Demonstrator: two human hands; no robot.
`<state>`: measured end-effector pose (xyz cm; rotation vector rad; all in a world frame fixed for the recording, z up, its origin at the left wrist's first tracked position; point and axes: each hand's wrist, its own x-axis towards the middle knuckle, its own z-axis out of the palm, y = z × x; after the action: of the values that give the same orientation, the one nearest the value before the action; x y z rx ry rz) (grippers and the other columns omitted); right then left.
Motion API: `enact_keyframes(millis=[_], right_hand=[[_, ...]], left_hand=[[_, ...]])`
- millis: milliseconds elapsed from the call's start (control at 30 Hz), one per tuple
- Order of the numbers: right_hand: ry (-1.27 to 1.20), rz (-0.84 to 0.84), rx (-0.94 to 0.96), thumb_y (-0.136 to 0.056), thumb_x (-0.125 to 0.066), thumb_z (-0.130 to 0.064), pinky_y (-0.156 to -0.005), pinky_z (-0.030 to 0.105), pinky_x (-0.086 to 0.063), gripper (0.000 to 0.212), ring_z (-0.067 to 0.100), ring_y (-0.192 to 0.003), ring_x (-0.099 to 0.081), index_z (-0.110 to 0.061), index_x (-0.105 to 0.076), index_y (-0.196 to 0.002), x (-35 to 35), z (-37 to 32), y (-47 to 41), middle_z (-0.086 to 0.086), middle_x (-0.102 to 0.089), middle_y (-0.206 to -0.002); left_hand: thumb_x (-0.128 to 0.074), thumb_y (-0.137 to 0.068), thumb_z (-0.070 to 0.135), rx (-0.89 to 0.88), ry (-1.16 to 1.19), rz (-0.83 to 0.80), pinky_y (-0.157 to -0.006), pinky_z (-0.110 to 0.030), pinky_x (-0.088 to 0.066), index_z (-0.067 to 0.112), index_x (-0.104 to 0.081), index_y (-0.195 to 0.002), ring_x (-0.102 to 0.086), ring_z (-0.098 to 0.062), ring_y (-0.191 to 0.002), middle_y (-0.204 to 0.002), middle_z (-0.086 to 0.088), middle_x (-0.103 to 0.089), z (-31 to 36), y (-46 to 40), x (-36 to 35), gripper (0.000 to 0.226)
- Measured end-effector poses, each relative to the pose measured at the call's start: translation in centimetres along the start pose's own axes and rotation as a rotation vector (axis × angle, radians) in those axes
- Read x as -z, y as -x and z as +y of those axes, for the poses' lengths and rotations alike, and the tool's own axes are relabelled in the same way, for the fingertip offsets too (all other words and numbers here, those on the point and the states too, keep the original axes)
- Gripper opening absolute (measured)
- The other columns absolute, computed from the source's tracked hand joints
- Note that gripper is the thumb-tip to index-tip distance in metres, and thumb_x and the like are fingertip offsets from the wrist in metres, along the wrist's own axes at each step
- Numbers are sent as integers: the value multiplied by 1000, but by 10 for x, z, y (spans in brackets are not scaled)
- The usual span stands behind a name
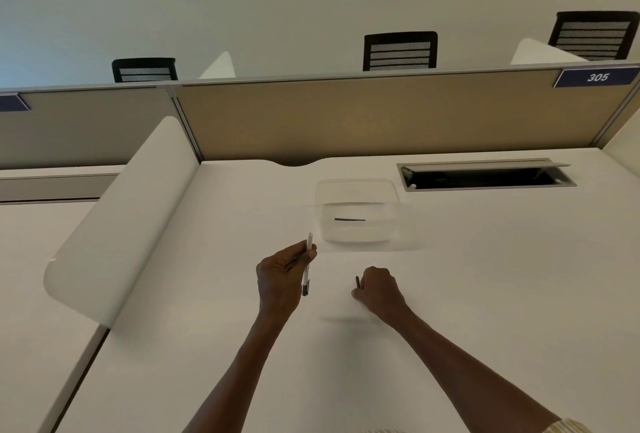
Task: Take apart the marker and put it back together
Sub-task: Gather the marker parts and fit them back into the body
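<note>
Left hand, marker upright (dark end down)

Your left hand covers the middle of the marker body. Your curled right hand hides most of a small dark piece; you can't tell what it is. The clear tray near the desk's far edge is blurred.

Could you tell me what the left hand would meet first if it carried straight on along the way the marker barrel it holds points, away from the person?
Probably the clear tray. The left hand holds the marker barrel pointing up and away; the tray's near left corner lies close to that line, though depth is unclear and it might pass just left of it.
</note>
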<state>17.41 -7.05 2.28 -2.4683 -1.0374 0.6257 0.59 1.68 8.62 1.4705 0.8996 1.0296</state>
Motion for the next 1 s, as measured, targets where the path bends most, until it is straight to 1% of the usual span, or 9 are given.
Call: enact_keyframes(millis=[200,333,400,467,567,700,800,933,1000], right_hand=[[25,27,2,-80,-66,-17,-64,26,-45,16,30,-85,-68,-4,-68,-89,-2,0,1,11,-71,-88],[-37,2,-52,-79,-66,-14,-66,27,-48,19,31,-88,-68,-1,-69,-92,5,-2,2,13,-70,-92],[-85,-6,-65,-77,-66,-13,-66,28,-48,20,31,-90,-67,1,-69,-91,10,-2,2,12,-70,-91],[-142,-4,-61,-76,-66,-11,-66,29,-49,15,31,-86,-68,3,-69,-82,16,-3,4,9,-67,-81],[-251,31,-32,-74,-65,-9,-68,34,-54,11,30,-76,-69,-7,-65,-64,25,-7,9,6,-65,-70],[-434,73,-32,-73,-66,-10,-70,42,-57,11,27,-68,-65,1,-66,-71,38,-18,11,12,-70,-72],[-538,93,11,-75,-66,-11,-64,40,-58,10,19,-62,-68,-1,-67,-75,48,-28,15,8,-72,-71],[-689,153,121,-80,-68,-12,-52,29,-53,3,11,-54,-65,-11,-69,-78,65,-46,23,0,-72,-67],[-719,214,192,-83,-69,-14,-52,25,-53,5,11,-55,-65,-15,-72,-79,73,-55,27,-1,-72,-68]], left_hand=[[-75,-84,9,16,-11,8,-75,-7,-49,16,-79,-100,-72,-1,-91,-88,15,-78,-1,1,2,17],[-75,-85,11,6,-29,2,-74,-6,-48,17,-79,-100,-71,2,-89,-86,18,-77,2,3,1,17],[-75,-85,12,9,-42,4,-74,-8,-48,18,-79,-100,-69,2,-83,-84,18,-77,3,3,2,17],[-74,-86,12,5,-54,10,-72,-7,-48,18,-79,-100,-68,2,-80,-83,19,-77,4,3,3,17],[-73,-87,11,2,-50,5,-73,-7,-47,18,-78,-101,-69,2,-84,-86,19,-77,5,3,3,17],[-73,-87,13,8,-52,-4,-70,-6,-46,19,-78,-102,-67,1,-80,-84,20,-76,9,4,3,17],[-73,-87,13,15,-49,-13,-66,-7,-46,23,-79,-99,-62,-6,-74,-76,16,-75,13,6,1,16],[-72,-88,17,-22,-80,-13,-46,-14,-40,46,-77,-85,-51,-11,-58,-72,3,-63,20,8,-1,29],[-72,-88,18,-32,-86,-18,-43,-15,-40,50,-75,-80,-51,-13,-58,-72,2,-60,23,8,-1,34]])
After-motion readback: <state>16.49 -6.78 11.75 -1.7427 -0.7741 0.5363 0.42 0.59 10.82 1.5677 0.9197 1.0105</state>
